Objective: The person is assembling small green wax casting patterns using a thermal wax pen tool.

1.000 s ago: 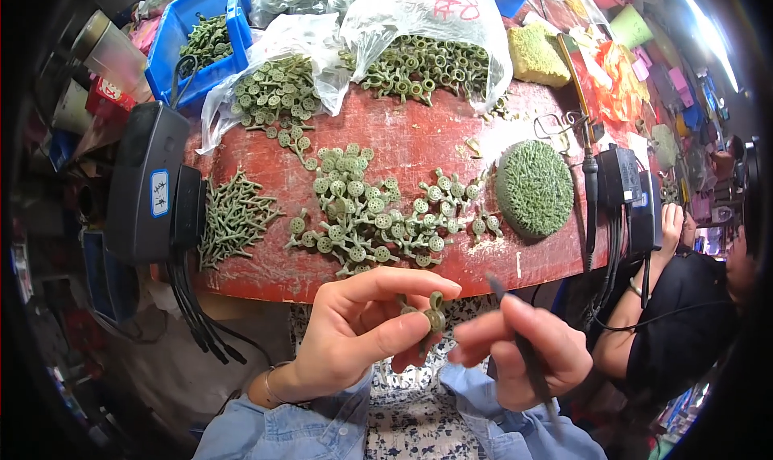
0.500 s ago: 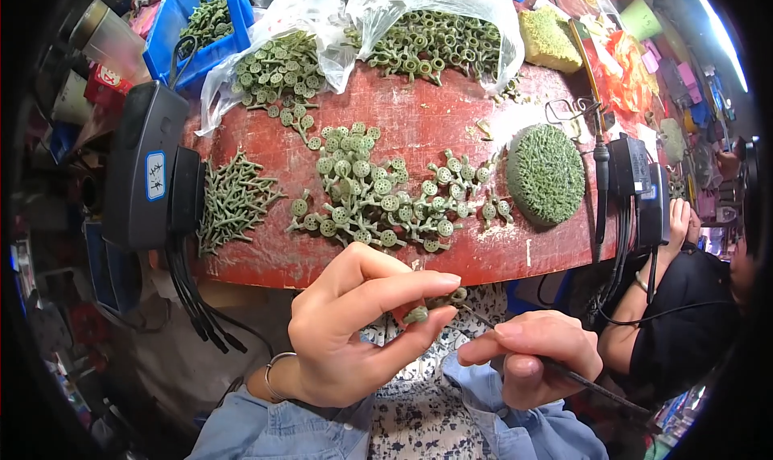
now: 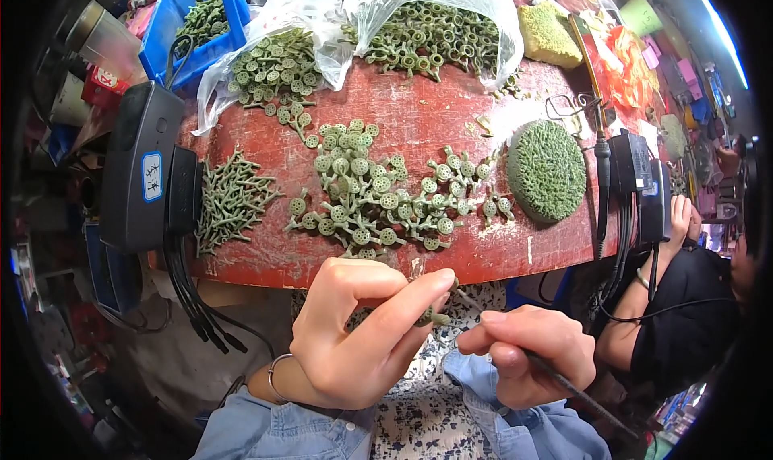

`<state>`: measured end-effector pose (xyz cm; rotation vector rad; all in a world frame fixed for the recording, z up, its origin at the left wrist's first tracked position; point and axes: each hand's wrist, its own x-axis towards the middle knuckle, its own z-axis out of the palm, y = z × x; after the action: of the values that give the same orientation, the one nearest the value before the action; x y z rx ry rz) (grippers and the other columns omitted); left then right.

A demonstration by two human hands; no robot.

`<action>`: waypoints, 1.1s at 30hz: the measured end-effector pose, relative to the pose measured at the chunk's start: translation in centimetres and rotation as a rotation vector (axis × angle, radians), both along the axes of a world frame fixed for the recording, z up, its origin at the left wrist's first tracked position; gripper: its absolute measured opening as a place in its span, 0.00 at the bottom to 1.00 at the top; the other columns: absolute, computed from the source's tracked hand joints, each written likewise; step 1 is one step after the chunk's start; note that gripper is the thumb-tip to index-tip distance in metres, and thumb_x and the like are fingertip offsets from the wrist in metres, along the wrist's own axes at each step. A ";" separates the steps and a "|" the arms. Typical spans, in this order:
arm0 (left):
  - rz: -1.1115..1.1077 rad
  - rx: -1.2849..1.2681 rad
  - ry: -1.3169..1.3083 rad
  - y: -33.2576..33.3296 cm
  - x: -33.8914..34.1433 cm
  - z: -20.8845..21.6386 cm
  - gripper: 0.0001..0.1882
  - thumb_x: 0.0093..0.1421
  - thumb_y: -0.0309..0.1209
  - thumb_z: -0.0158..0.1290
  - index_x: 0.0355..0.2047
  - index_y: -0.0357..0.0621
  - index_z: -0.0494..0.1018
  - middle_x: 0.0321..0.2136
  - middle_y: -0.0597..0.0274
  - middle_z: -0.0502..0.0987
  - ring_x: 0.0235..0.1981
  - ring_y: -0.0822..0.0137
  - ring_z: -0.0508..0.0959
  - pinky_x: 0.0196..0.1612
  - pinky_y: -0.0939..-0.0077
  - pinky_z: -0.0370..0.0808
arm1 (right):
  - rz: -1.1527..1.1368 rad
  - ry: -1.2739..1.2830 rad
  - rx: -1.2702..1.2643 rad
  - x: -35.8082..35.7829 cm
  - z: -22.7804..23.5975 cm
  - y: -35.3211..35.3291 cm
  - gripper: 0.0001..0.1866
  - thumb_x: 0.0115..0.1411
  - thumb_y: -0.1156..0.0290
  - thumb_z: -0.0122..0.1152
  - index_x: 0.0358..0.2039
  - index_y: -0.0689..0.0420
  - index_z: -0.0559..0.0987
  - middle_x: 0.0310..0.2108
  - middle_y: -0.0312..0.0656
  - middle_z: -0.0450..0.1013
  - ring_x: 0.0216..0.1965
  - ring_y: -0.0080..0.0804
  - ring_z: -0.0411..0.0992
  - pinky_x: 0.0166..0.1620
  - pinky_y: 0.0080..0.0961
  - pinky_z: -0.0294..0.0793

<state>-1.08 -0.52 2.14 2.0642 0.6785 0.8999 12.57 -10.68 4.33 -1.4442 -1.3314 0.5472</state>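
Note:
My left hand (image 3: 354, 331) is closed, pinching a small green piece (image 3: 436, 318) just off the table's front edge; the fingers hide much of it. Close by on the right, my right hand (image 3: 533, 355) is closed round a thin dark pen-like tool (image 3: 581, 397), whose narrow metal tip points at the left fingertips. Whether the tip touches the piece I cannot tell. Beyond my hands, a pile of green lotus-pod-shaped pieces (image 3: 372, 188) with holed round heads lies on the red table (image 3: 475, 260). To its left is a heap of green twig-like sticks (image 3: 233, 204).
A round green textured block (image 3: 547, 173) sits right of the pile. Plastic bags (image 3: 318, 13) of green parts and a blue bin (image 3: 161, 67) line the back. Black boxes with cables (image 3: 138, 166) flank the table. At right is another person's arm (image 3: 636, 311).
My left hand has rolled over, fingertips slightly lower and left, turning the green piece in its pinch. My right hand, still on the tool, has shifted slightly left.

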 end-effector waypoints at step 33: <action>-0.258 -0.944 -0.291 0.1 0.4 -0.4 0.21 0.56 0.37 0.54 0.39 0.27 0.72 0.24 0.59 0.68 0.20 0.73 0.72 0.17 0.87 0.67 | -0.148 0.178 0.114 -0.6 -0.9 -1.1 0.10 0.52 0.78 0.60 0.36 0.64 0.74 0.23 0.45 0.75 0.21 0.35 0.75 0.24 0.26 0.75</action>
<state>-0.66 -0.38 1.77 1.1160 0.5144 0.5461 12.00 -11.82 3.47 -1.3547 -1.0887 0.4830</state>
